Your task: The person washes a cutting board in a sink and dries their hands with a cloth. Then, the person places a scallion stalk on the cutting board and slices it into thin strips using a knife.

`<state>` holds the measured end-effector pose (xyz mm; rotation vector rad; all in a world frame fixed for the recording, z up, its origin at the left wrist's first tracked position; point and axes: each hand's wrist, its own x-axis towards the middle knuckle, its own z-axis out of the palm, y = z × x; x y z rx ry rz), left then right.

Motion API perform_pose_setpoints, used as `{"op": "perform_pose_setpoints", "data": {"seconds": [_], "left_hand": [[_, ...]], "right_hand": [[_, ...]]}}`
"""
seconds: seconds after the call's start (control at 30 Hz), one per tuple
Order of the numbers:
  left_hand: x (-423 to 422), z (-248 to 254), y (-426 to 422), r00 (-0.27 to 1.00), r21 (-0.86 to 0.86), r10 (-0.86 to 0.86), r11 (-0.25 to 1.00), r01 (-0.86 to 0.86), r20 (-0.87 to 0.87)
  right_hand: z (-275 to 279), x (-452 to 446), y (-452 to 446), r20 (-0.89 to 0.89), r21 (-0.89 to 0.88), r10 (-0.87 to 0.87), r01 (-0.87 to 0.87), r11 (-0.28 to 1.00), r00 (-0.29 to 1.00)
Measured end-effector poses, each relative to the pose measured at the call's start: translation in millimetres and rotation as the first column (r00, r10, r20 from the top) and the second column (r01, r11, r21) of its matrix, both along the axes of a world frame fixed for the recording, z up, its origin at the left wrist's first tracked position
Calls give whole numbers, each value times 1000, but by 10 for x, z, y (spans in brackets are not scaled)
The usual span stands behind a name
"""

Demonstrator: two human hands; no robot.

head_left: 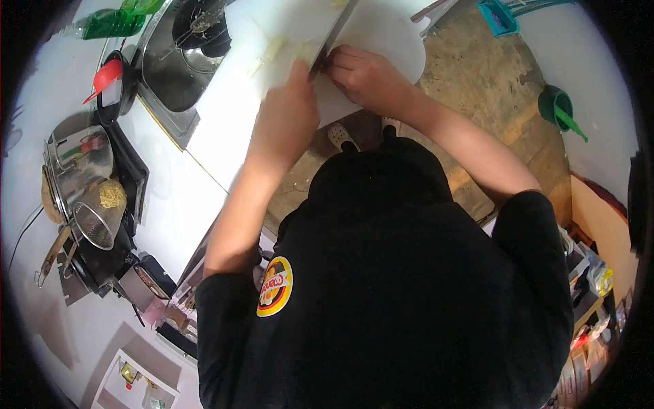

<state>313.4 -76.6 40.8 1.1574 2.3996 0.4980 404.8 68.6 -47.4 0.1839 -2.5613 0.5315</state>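
Observation:
A knife point(335, 34) with a long dark blade slants over the white cutting board point(402, 41). My left hand point(289, 112) is closed round its handle end, with a finger stretched along the blade; the hand is smeared by motion. Just right of the blade, my right hand point(364, 78) has its fingers curled together and pressed down on the board. What lies under those fingertips is hidden. Pale yellow cut pieces point(274, 49) lie on the board left of the knife, some of them blurred.
Left of the board is a metal sink point(167, 85) with a black pan point(197, 27). Further left are a red ladle point(107, 76), a green bottle point(112, 24) and a mesh strainer point(95, 225). On the floor side are a blue dustpan point(499, 19) and a green bucket point(553, 108).

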Motion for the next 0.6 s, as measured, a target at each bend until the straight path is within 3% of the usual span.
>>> {"op": "perform_pose_setpoints", "data": {"seconds": [0.03, 0.13, 0.2, 0.27, 0.47, 0.57, 0.6], "left_hand": [[23, 44, -121, 997, -68, 57, 996, -54, 46], [23, 123, -430, 990, -59, 137, 989, -134, 43], [48, 217, -511, 986, -98, 154, 984, -148, 62], [65, 238, -543, 983, -127, 166, 980, -156, 79], [93, 192, -405, 994, -196, 84, 978, -70, 64], [-8, 44, -106, 997, -156, 61, 986, -54, 39], [-53, -19, -4, 1000, -61, 13, 998, -12, 27]], "right_hand": [[-22, -12, -8, -21, 0, -4, 4, 1000, 1000], [11, -34, -28, -5, -20, -23, 23, 1000, 1000], [6, -32, -53, 43, -33, -27, 29, 999, 999], [-18, -59, -50, -18, 11, -62, 62, 998, 998], [-22, -46, -54, -27, 18, -64, 64, 998, 998], [-31, -42, -63, -3, -11, -75, 75, 997, 997], [-34, -42, -59, -3, -8, -75, 75, 997, 997]]}}
